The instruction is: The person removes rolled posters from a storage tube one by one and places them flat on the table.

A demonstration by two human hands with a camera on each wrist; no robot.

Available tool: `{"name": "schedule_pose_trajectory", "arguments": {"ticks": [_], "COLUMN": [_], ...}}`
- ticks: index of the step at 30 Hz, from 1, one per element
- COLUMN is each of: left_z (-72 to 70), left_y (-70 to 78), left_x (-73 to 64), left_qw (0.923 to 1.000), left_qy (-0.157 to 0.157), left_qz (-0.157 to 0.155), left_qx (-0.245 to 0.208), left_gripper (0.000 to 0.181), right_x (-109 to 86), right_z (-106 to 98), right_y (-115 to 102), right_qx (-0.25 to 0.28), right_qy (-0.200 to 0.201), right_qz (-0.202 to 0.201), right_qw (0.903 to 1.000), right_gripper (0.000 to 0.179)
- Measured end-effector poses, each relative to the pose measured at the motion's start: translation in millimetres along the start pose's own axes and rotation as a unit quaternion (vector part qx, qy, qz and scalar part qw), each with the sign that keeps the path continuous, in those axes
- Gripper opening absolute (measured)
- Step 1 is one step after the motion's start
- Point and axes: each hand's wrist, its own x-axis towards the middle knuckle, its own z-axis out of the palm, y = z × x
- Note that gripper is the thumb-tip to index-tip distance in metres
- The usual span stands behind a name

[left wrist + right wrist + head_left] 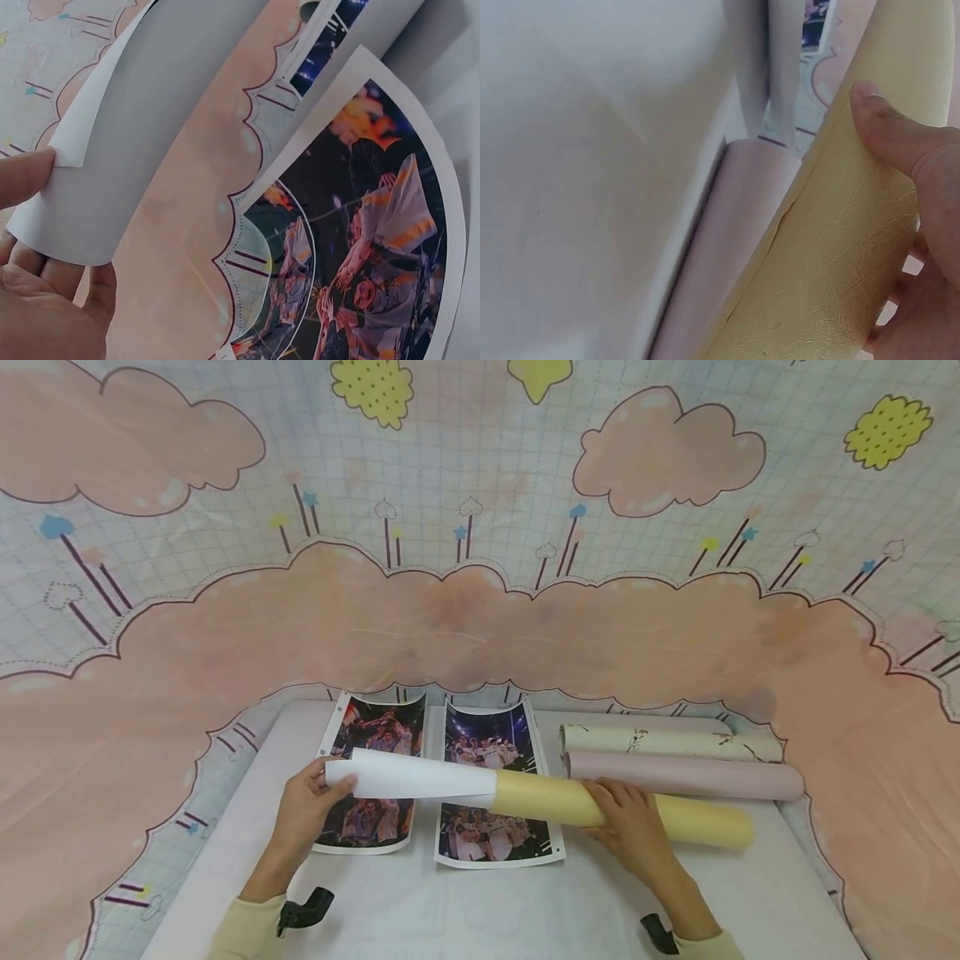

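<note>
My left hand holds the outer end of a white paper roll, thumb on top. In the left wrist view the fingers are under the rolled paper, whose loose edge shows near the thumb. The roll's other end meets the left end of a yellow roll with a creased, leathery surface. My right hand grips that yellow roll around its middle. In the right wrist view the thumb lies along the yellow roll, and a seam runs down its side.
Two printed photo posters, a left one and a right one, lie with curled edges beneath the white roll. Behind the yellow roll lie a pinkish roll and a cream patterned roll. A cloud-patterned sheet rises behind the white table.
</note>
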Motion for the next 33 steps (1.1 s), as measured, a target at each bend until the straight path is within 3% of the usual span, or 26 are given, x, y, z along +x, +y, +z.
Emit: {"name": "schedule_pose_trajectory", "arguments": {"ticks": [9, 18, 27, 33], "left_z": [-13.1, -24.1, -29.2, -34.5], "left_y": [-4.0, -0.9, 1.4, 3.3], "left_x": [-0.8, 1.3, -1.1, -3.3], "left_qw": [0.9998, 0.9992, 0.9987, 0.9976], "left_qy": [0.019, 0.035, 0.051, 0.068], "left_qz": [-0.002, -0.006, -0.008, -0.015], "left_qx": [0.004, 0.020, -0.006, 0.000], "left_gripper": [0.046, 0.042, 0.041, 0.041], "right_x": [-3.4, -10.9, -13.7, -19.5], "right_z": [-3, -4, -8, -13], "right_y": [11, 17, 25, 34], "right_qx": [-0.004, 0.001, -0.009, -0.014], "right_qy": [0.031, 0.014, 0.020, 0.021], "right_qz": [-0.019, 0.000, 0.008, 0.017], "right_qw": [0.9993, 0.9999, 0.9997, 0.9995], "right_gripper": [0.081, 0.081, 0.080, 0.078]}}
